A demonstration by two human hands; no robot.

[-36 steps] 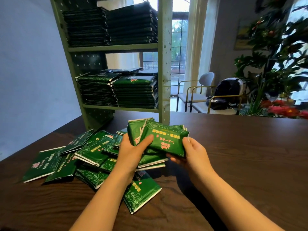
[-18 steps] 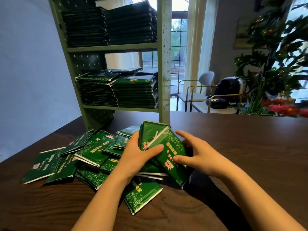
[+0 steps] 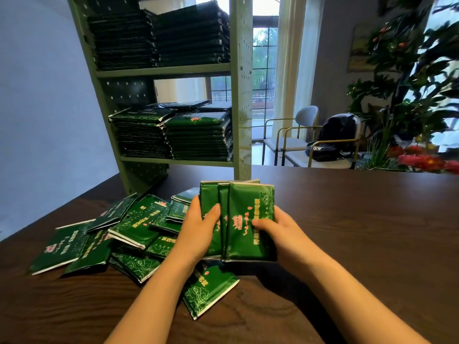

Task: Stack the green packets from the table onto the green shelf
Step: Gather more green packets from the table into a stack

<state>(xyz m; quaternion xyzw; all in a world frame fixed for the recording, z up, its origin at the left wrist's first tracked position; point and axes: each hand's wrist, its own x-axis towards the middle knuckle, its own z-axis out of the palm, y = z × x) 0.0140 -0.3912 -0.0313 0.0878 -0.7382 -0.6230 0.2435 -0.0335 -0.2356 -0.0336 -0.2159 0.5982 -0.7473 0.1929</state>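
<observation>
Here, glossy green packets [image 3: 248,202], pink print, upright, left hand [image 3: 198,232], right hand [image 3: 283,234], each grip curled round them

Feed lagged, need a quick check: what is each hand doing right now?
Left hand: grips the bundle of green packets.
Right hand: grips the same bundle, opposite side.

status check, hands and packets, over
Left hand and right hand grip packet bundle, upright. Loose packets lie on table. Green shelf ahead, way looks open.
</observation>
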